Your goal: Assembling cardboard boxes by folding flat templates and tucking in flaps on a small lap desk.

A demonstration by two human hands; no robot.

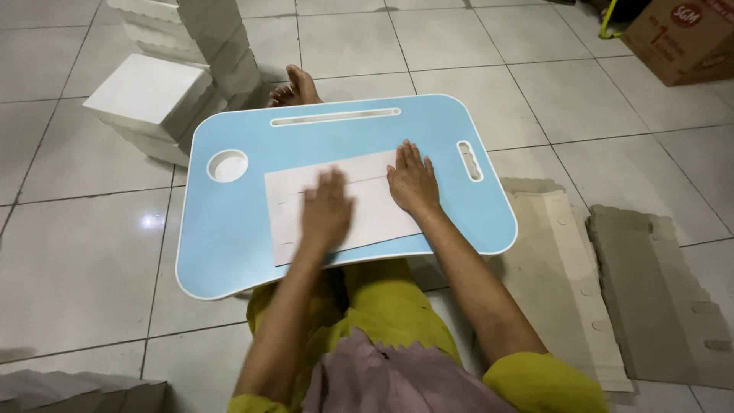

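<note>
Keep the flat white cardboard sheet (348, 205), lying mid-tray on the blue lap table (229, 252), pinned under the spread, empty right hand (413, 182) at three o'clock, and press evenly with the blurred, open-palmed left hand (326, 213) toward seven o'clock.

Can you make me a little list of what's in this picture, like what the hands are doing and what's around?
place: tiled floor, person sitting on it
table: light blue lap table with a round cup hole
on table: flat white cardboard sheet
left hand: flat on the sheet, blurred
right hand: flat on the sheet's right end
to the right: brown flat cardboard pieces on the floor
far left: stacks of folded white boxes
far right corner: brown carton
</note>
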